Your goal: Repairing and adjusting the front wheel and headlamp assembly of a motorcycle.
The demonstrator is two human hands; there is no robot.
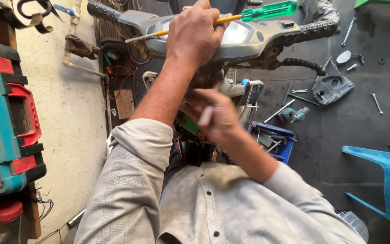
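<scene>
Head view: looking straight down over a person in a pale checked shirt, bent over a grey scooter handlebar housing (249,43) stripped of its covers.
Left hand (195,36): fingers closed around a screwdriver with a yellow shaft and clear green handle (267,11), which lies across the housing's top edge.
Right hand (215,115): lower, below the housing by the steering column, fingers loosely curled; what it grips, if anything, I cannot tell because of blur.
Doing it well: my judgement is that the lower hand should steady the part while the tip seats squarely before any turning; loose red wiring (123,83) hangs close by.
Floor right of scooter: blue plastic tray of tools (285,140), scattered spanners (299,91), grey plastic cover (332,86), blue plastic chair (389,180).
Left edge: teal and red toolbox (5,117).
</scene>
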